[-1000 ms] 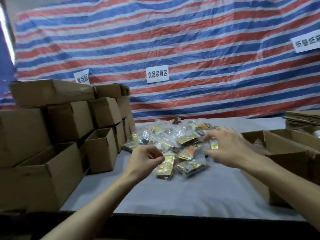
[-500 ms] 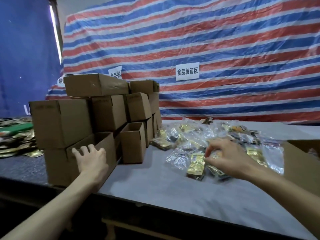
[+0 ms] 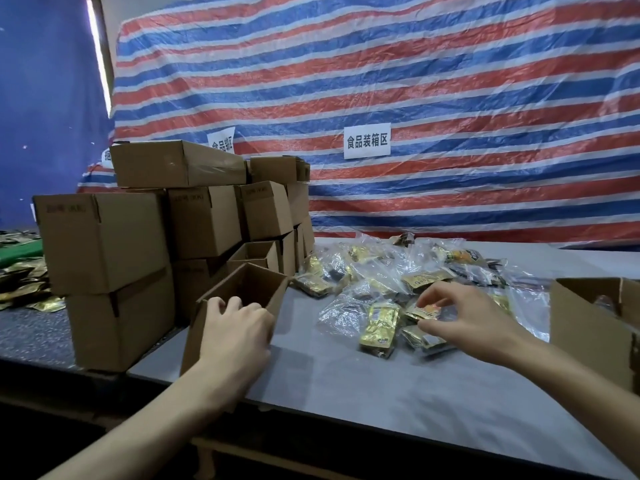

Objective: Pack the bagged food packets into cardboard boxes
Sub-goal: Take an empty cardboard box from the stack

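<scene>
From my station, I saw loose gold foil packets (image 3: 24,284) scattered at the far left, on a dark surface beside the desk (image 3: 363,386). Next came a stack of closed brown cardboard boxes (image 3: 104,244), piled several high along the desk's left side. Against the near right of that stack stood a small open brown cardboard box (image 3: 256,287), tipped slightly toward me. The left hand (image 3: 235,334) gripped it, fingers curled over its near rim and into the opening.

Right of it, on the grey desk top, lay the heap of clear plastic bags holding gold food packets (image 3: 381,282), running from mid-desk toward the far edge. The right hand (image 3: 460,317) hovered over the heap's near edge, fingers spread and curved. Thumb and forefinger sat on either side of one bagged packet, but I could not tell whether they had closed on it.

At the right edge stood a larger open brown cardboard box (image 3: 585,327), with something inside I could not make out. Behind everything hung a red, white and blue striped tarpaulin (image 3: 450,81) bearing a white paper sign (image 3: 367,141).
</scene>
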A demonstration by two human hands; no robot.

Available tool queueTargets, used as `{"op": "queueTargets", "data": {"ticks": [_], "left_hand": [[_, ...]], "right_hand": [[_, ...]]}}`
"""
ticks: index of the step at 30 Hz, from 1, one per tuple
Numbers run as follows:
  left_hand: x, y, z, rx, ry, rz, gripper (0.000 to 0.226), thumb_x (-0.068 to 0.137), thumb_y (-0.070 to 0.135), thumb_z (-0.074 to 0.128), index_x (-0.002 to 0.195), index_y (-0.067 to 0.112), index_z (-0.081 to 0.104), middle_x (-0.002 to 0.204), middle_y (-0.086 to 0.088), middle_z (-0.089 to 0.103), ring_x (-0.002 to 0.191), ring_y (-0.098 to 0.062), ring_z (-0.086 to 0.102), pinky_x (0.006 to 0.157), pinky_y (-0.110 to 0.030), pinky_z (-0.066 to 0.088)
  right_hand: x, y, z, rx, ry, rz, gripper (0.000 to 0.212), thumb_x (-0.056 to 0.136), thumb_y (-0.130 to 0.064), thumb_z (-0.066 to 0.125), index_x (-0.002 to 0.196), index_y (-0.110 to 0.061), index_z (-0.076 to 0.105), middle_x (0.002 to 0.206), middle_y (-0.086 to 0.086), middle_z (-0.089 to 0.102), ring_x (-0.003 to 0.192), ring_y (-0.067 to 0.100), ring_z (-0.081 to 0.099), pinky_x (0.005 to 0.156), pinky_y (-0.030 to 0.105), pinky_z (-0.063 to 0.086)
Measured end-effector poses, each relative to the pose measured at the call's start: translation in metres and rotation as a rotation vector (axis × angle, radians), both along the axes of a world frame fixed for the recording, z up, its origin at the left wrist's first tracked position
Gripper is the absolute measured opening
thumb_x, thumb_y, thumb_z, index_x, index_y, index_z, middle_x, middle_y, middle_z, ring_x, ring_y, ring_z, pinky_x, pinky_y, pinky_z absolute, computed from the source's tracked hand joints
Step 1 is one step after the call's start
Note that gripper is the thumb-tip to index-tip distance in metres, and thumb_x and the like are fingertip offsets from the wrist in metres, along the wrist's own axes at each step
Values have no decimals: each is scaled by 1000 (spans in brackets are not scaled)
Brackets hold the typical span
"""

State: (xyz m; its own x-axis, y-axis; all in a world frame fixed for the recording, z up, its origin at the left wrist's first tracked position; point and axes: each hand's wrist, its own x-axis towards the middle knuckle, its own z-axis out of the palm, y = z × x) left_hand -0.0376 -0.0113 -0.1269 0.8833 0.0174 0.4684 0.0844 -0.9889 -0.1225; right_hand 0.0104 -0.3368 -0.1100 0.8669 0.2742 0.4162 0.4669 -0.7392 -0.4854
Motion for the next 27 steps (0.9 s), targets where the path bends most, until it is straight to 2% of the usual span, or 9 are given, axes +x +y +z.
{"op": "queueTargets", "data": {"ticks": [4, 8, 11, 14, 18, 20, 22, 25, 27], "left_hand": [[-17, -33, 3, -25, -18, -254, 23, 86, 26, 59, 104, 35, 71, 106, 17, 60, 113, -11, 44, 97, -34, 14], [-13, -53, 9, -113, 5, -539, 20, 90, 26, 66, 104, 39, 72, 105, 24, 56, 118, -4, 38, 103, -25, 12], [-3, -62, 8, -233, 12, -719, 22, 89, 21, 70, 98, 42, 72, 100, 28, 55, 125, 3, 34, 115, -31, 11], [7, -65, 5, -364, -42, -854, 31, 83, 17, 68, 95, 45, 71, 100, 31, 58, 131, 9, 33, 119, -35, 10], [16, -58, -1, -557, -85, -995, 41, 73, 2, 65, 93, 37, 74, 101, 26, 66, 134, -3, 45, 119, -41, 18], [20, -55, -6, -637, -72, -1043, 47, 75, 0, 67, 104, 36, 72, 110, 18, 68, 135, -11, 48, 115, -40, 29], [26, -56, -14, -728, -52, -1069, 55, 80, 5, 69, 120, 42, 66, 129, 14, 61, 138, -12, 45, 111, -32, 38], [42, -59, -33, -852, -79, -978, 86, 76, 21, 76, 148, 46, 37, 156, 24, 33, 148, -1, 27, 119, -28, 27], [53, -61, -48, -1033, -8, -840, 109, 65, 36, 85, 151, 48, 19, 156, 34, 23, 147, 7, 23, 119, -32, 24]], "right_hand": [[-1, -8, -5, 18, 19, -18, 38, 82, -32, 80, 113, -40, 58, 112, -13, 61, 106, 7, 58, 87, 33, 50], [-3, -18, -10, 66, 36, -9, 68, 79, -31, 83, 138, -41, 48, 119, -5, 58, 107, 8, 56, 86, 28, 47], [-2, -29, -14, 90, 59, -38, 92, 74, -29, 87, 148, -45, 35, 124, -1, 53, 111, 12, 54, 95, 36, 49], [-1, -40, -20, 131, 90, -53, 103, 70, -32, 90, 150, -47, 27, 132, -7, 44, 122, 13, 47, 106, 41, 45], [4, -50, -31, 169, 157, -36, 109, 66, -40, 92, 150, -51, 23, 147, -2, 36, 135, 20, 40, 111, 47, 43], [9, -52, -38, 242, 204, -28, 116, 63, -40, 94, 153, -47, 21, 153, 0, 33, 138, 24, 39, 109, 45, 43], [15, -53, -45, 322, 261, -17, 118, 62, -40, 95, 154, -43, 21, 146, -3, 37, 136, 20, 40, 107, 38, 42], [19, -50, -62, 304, 323, 19, 94, 70, -35, 92, 144, -41, 34, 137, -12, 45, 124, 1, 48, 102, 21, 40], [20, -45, -80, 315, 386, 41, 84, 77, -24, 88, 144, -35, 37, 135, -9, 53, 119, 1, 55, 104, 24, 46]]}}
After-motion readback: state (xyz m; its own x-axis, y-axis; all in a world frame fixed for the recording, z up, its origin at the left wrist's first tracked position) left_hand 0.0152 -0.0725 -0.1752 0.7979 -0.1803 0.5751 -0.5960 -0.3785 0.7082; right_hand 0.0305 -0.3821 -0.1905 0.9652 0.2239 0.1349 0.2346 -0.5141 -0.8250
